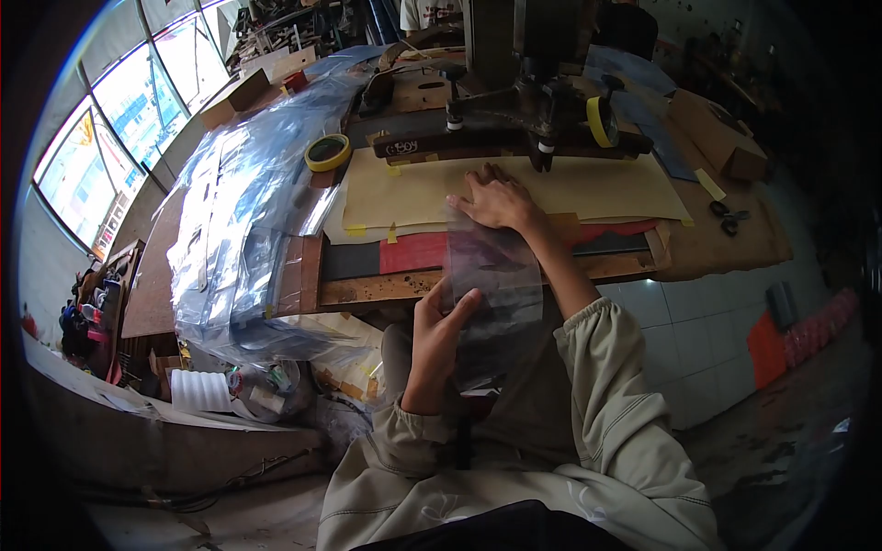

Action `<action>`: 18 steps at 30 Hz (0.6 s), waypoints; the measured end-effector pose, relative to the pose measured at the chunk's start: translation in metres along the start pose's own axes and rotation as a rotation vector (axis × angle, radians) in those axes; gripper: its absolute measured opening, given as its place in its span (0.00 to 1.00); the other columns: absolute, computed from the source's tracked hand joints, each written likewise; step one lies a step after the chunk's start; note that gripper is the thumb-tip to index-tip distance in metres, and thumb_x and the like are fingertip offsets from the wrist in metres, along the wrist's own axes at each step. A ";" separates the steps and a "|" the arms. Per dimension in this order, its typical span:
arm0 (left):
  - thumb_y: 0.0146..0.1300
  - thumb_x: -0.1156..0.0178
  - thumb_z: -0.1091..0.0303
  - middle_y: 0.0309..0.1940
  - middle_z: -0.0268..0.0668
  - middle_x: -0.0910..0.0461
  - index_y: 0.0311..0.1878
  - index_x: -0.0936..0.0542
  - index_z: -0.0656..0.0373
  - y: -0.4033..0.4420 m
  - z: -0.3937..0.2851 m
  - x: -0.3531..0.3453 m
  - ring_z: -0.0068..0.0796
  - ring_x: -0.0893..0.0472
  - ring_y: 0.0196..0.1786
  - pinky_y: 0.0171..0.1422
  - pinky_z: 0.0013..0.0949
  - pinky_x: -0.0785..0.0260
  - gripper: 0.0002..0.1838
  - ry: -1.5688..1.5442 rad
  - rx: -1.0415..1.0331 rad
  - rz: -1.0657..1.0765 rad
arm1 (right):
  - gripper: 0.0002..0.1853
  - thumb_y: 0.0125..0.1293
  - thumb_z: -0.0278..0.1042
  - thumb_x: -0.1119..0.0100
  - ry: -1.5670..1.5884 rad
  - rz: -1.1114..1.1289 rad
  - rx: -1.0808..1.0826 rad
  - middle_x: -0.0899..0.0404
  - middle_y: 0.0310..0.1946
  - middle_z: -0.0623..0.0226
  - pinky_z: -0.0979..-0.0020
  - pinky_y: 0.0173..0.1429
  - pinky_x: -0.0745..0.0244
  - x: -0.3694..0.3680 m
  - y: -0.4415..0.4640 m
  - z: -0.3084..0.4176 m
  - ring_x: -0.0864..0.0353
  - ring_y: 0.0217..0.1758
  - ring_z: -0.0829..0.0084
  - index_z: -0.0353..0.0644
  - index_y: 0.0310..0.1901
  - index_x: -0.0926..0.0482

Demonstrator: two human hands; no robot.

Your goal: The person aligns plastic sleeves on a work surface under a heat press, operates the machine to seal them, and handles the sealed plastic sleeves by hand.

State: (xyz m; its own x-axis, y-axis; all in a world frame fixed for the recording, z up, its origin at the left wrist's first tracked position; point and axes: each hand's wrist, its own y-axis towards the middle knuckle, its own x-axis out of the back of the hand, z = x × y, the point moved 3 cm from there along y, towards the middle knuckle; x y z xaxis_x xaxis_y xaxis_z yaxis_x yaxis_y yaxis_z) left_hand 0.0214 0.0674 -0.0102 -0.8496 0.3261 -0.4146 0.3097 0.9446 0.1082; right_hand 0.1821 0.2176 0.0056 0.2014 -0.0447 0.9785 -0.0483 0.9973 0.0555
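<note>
My left hand (439, 326) is closed on a clear plastic sheet (501, 285), with the thumb over its left edge. The sheet hangs over the front edge of the table, and its upper end reaches under or beside my right hand (496, 199). That hand rests with fingers spread on a long cream sheet (597, 188) lying below the press bar (432, 146). A red strip (413, 253) and a dark strip (352, 261) show along the table front, partly covered by the plastic.
A pile of clear plastic sheets (234, 211) covers the table's left side. Yellow tape rolls lie at the left (328, 152) and hang on the machine (602, 122). Scissors (729, 218) and a cardboard box (717, 133) are at right. Another person's shirt (430, 13) shows behind.
</note>
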 end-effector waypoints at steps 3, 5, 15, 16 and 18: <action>0.64 0.40 0.73 0.41 0.34 0.18 0.54 0.25 0.70 0.001 -0.001 -0.001 0.17 0.21 0.42 0.50 0.22 0.29 0.17 0.019 -0.008 0.000 | 0.44 0.64 0.72 0.62 -0.009 0.010 0.002 0.45 0.69 0.40 0.54 0.76 0.52 0.003 0.000 0.001 0.46 0.74 0.49 0.40 0.68 0.40; 0.64 0.40 0.74 0.41 0.34 0.18 0.54 0.25 0.70 0.000 -0.003 -0.002 0.16 0.21 0.42 0.50 0.22 0.29 0.17 0.021 -0.001 -0.002 | 0.44 0.64 0.72 0.61 -0.027 0.011 0.004 0.44 0.68 0.40 0.54 0.76 0.52 0.003 -0.002 0.001 0.47 0.74 0.49 0.40 0.68 0.40; 0.65 0.40 0.73 0.39 0.33 0.18 0.54 0.25 0.70 0.000 0.002 -0.002 0.15 0.22 0.40 0.46 0.21 0.29 0.16 -0.027 0.014 0.006 | 0.41 0.65 0.69 0.61 -0.064 0.018 0.019 0.42 0.67 0.42 0.53 0.74 0.48 0.006 -0.004 0.001 0.46 0.73 0.47 0.38 0.65 0.37; 0.65 0.40 0.73 0.39 0.32 0.18 0.54 0.25 0.70 -0.001 0.002 -0.002 0.15 0.22 0.40 0.46 0.21 0.29 0.16 -0.029 0.019 0.003 | 0.41 0.65 0.69 0.61 -0.064 0.027 0.018 0.43 0.68 0.42 0.53 0.74 0.48 0.006 -0.003 0.001 0.46 0.73 0.47 0.38 0.65 0.37; 0.65 0.40 0.73 0.39 0.32 0.18 0.54 0.25 0.70 -0.001 0.000 -0.003 0.15 0.22 0.39 0.46 0.21 0.29 0.16 -0.029 0.024 0.004 | 0.41 0.65 0.69 0.61 -0.063 0.021 0.020 0.43 0.68 0.42 0.52 0.74 0.47 0.005 -0.003 0.001 0.46 0.73 0.47 0.38 0.65 0.37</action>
State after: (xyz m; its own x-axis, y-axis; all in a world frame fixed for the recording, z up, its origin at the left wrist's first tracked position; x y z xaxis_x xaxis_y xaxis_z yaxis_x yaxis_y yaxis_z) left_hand 0.0237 0.0654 -0.0095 -0.8360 0.3279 -0.4400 0.3231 0.9422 0.0882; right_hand 0.1825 0.2145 0.0106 0.1384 -0.0278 0.9900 -0.0718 0.9967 0.0380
